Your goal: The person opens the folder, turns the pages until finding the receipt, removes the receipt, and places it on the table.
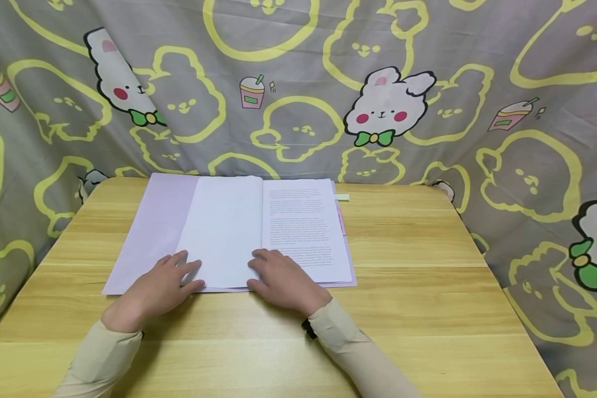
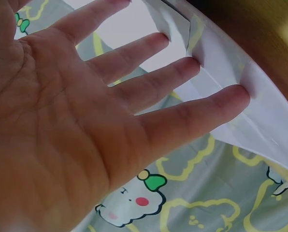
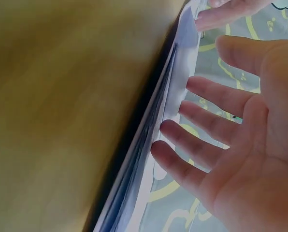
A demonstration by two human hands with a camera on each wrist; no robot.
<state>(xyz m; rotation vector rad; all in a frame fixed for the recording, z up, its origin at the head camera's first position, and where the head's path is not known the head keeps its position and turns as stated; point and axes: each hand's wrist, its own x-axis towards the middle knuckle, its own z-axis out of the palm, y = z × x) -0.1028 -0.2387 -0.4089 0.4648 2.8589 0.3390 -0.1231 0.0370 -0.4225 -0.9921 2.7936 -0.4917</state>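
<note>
An open book or folder with a lilac cover lies in front of me. Its left white page looks blank, while the right page carries printed text. My left hand rests at the lower left, where cover and blank page meet, its fingers spread. In the left wrist view, the straight fingertips of that hand are on the cover and paper. Near the centre fold, my right hand lies over the lower pages, partly covering the text. The right wrist view has its fingers extended to the page surface.
The book lies towards the back of a light wooden table. A grey curtain with yellow outlines and rabbit faces hangs behind and along both sides. Pale and pink tabs stick out at the book's right edge.
</note>
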